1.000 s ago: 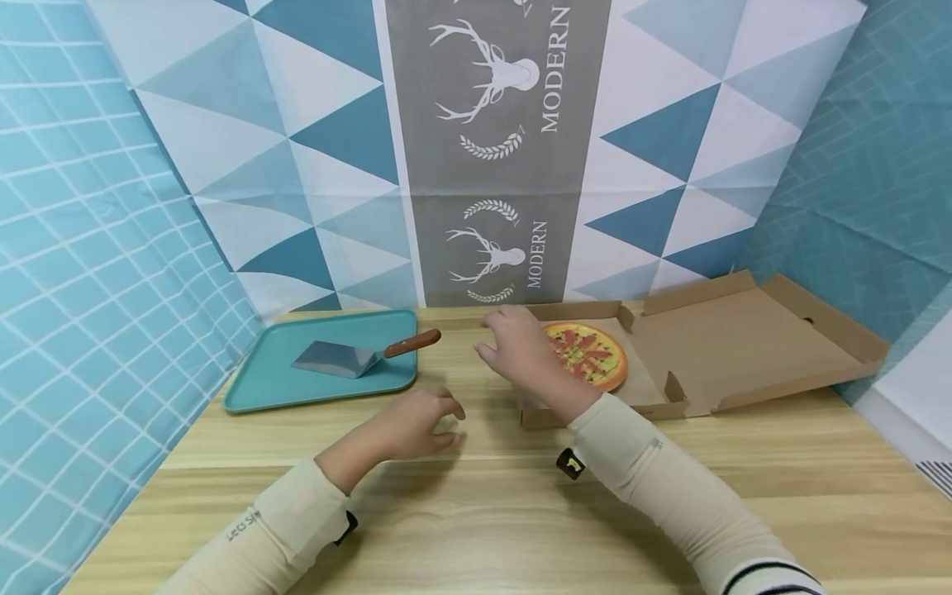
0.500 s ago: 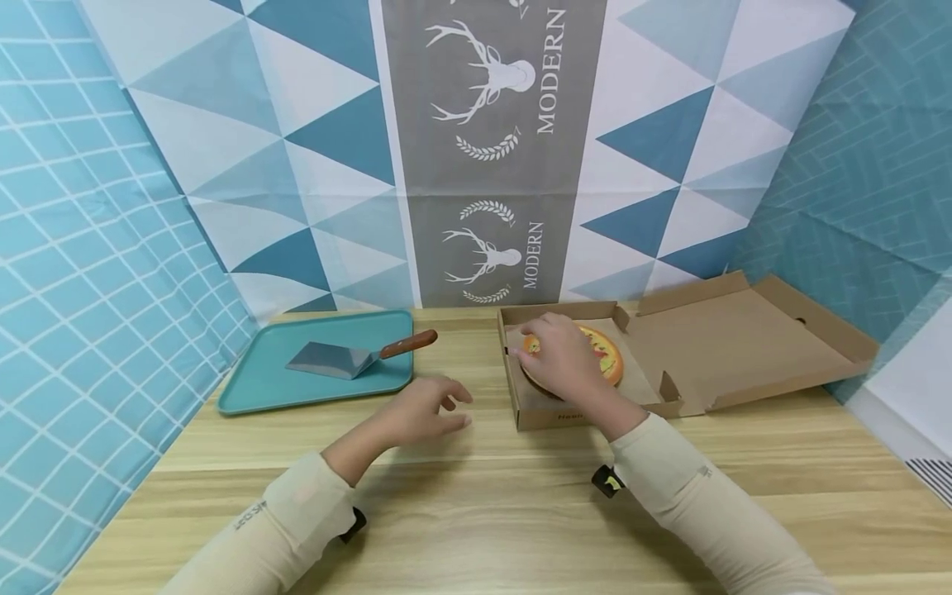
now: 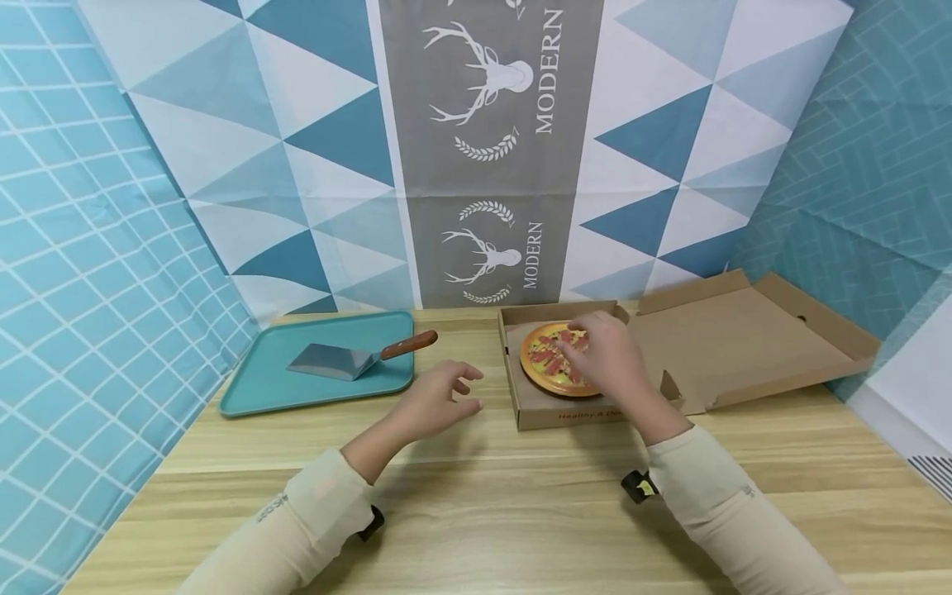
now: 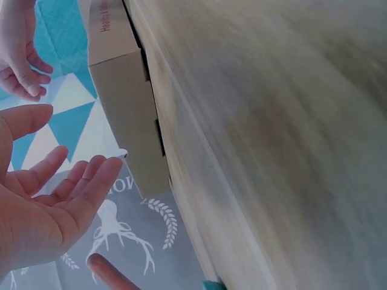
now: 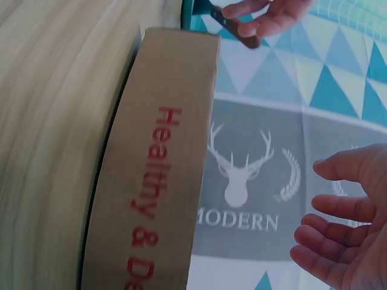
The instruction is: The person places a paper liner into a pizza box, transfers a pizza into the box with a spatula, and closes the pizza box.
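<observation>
A toy-like pizza (image 3: 546, 355) with red strips lies in an open cardboard pizza box (image 3: 554, 416) right of centre. Over the pizza's right side hovers my right hand (image 3: 606, 355), fingers loosely bent and holding nothing; the right wrist view shows it above the box's printed side wall (image 5: 151, 169). My left hand (image 3: 439, 401) is in the air between the tray and the box, its fingers relaxed and nothing in them. Left of it, a spatula (image 3: 335, 361) with a wooden handle lies on a teal tray (image 3: 260, 392), the handle sticking out past the tray's right rim.
The box lid (image 3: 744, 343) is folded back to the right, near the right wall. A patterned backdrop (image 3: 483, 165) stands behind the wooden table (image 3: 506, 512). Blue tiled sheeting (image 3: 89, 289) borders the left side.
My right hand has moved right, from the box's left edge across the pizza, uncovering the pizza's left part. My left hand has shifted slightly right and up. Tray, spatula and box stay put.
</observation>
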Available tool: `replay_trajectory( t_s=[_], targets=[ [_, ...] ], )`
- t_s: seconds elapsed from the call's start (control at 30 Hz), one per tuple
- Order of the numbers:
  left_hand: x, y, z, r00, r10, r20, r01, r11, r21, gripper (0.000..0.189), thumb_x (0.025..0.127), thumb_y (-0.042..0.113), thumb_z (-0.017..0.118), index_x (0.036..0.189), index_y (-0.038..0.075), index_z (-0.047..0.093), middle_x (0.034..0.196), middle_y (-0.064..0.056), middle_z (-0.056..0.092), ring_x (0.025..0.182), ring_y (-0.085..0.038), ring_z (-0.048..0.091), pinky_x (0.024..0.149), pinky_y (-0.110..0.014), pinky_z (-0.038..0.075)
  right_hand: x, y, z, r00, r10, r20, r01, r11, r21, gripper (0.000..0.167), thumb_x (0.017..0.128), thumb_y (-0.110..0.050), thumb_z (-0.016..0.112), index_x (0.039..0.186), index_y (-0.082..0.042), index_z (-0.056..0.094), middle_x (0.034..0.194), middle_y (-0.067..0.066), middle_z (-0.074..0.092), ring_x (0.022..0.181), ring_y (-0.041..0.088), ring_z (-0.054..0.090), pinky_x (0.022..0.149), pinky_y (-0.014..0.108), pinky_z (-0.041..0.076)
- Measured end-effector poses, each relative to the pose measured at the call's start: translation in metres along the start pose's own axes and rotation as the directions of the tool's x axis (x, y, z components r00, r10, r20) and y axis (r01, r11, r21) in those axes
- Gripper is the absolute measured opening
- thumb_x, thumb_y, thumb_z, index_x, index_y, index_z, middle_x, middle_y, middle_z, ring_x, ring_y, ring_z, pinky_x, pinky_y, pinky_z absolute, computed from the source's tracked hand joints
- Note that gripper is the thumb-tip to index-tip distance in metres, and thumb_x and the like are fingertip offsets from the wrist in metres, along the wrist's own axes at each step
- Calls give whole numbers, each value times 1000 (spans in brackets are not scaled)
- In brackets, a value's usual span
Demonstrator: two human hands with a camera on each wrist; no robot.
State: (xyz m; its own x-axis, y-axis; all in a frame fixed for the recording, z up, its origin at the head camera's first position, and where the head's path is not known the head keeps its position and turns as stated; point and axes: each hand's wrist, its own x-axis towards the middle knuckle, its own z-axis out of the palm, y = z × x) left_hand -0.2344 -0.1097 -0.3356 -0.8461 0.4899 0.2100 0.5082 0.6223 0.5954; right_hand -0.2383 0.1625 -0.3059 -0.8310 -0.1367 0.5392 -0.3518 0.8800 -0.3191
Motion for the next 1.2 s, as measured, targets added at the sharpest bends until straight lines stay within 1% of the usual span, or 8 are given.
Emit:
replay_trajectory(
  t_s=[0.13,0.27,0.47,0.63,0.8,0.97,1.1,1.2],
  targets=[
    [3,1,3,1000,-13,-22,12,1000,-13,33,89,19,72,120,9,65,119,-12,60,101,-24,64,82,-39,55,-2,13,-7,996,84,28,-85,996,36,35,89,-23,72,112,4,68,110,22,65,100,37,61,81,51,52],
    [7,-2,8,999,-42,-32,41,998,-51,34,88,20,73,119,10,65,119,-9,61,102,-24,64,83,-39,55,-5,30,-19,982,182,59,-187,978,93,36,92,-23,67,114,6,66,114,26,60,102,41,59,80,54,51],
    [13,-2,13,991,-132,-16,128,979,-157,34,87,21,73,119,11,66,122,-8,61,106,-24,63,80,-38,56,-10,58,-42,954,301,19,-299,936,189,39,94,-25,63,116,8,63,118,28,59,105,44,57,80,56,50],
    [19,-2,17,989,-151,2,147,963,-224,35,88,18,73,120,9,65,124,-11,61,108,-26,62,79,-37,56,-16,83,-67,925,380,0,-370,902,223,47,97,-32,58,120,9,60,116,29,59,104,43,56,78,53,49],
    [20,-1,20,986,-167,16,166,956,-242,35,87,18,73,119,8,65,125,-14,60,108,-27,61,80,-38,56,-25,109,-91,871,491,14,-478,841,255,56,98,-42,53,125,7,57,120,27,55,105,39,52,75,43,47],
    [21,-2,22,982,-185,25,185,949,-255,34,88,18,72,120,8,64,125,-14,60,108,-28,61,79,-37,56,-33,126,-108,801,598,-11,-571,770,286,59,95,-46,55,125,4,58,114,15,55,94,22,50,69,28,44],
    [23,-2,24,979,-202,36,203,934,-295,35,88,15,71,122,7,63,125,-15,59,108,-28,60,78,-36,56,-37,136,-115,757,653,-3,-620,720,311,60,93,-51,57,124,1,59,109,6,53,89,15,47,67,26,43],
    [26,-2,25,977,-212,30,209,916,-343,36,88,13,71,122,6,62,124,-17,59,107,-27,60,78,-36,56,-40,143,-118,735,678,7,-642,692,330,59,91,-53,58,121,-3,61,107,2,52,90,14,46,68,27,43]
  ],
)
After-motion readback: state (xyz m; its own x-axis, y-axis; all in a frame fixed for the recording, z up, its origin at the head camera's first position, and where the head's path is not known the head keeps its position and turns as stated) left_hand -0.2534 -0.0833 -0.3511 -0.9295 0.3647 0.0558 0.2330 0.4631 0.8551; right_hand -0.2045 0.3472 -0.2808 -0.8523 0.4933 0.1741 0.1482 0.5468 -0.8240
